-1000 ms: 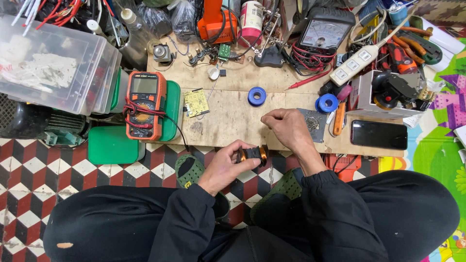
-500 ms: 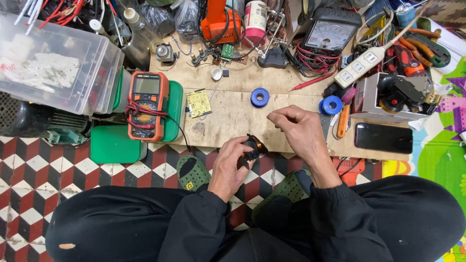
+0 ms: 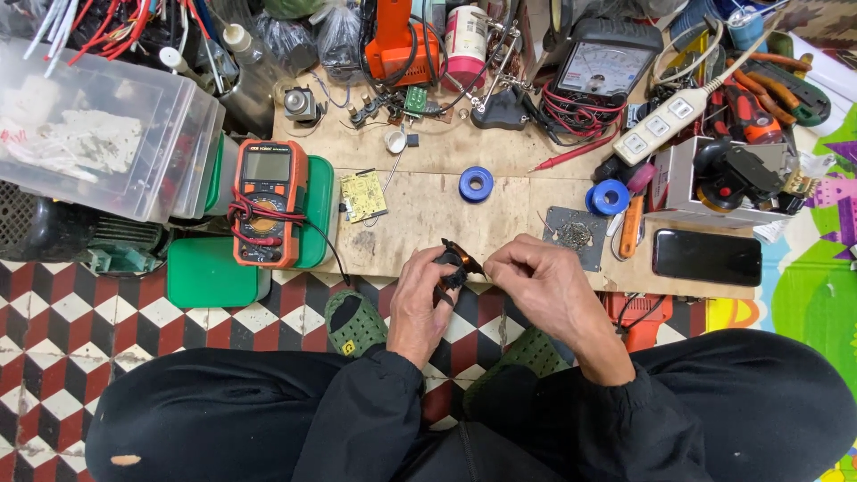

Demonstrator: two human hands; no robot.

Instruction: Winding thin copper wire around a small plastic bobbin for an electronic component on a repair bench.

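Left hand (image 3: 427,299) was clamped on a small dark copper-wound coil (image 3: 453,264) at the desk (image 3: 428,214) front edge; right hand (image 3: 536,281) pinched its copper end. Best kept steady, wire taut, clear of the circuit board (image 3: 364,196).

My single head camera looks steeply down from above my lap, fairly close, taking in the low wooden desk (image 3: 428,210) ahead and the tiled floor (image 3: 54,330) nearer.

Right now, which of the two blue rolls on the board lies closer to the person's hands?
The blue roll lying alone mid-board, straight above the right hand and left hand. The other blue roll sits farther right, against the orange-handled tool.
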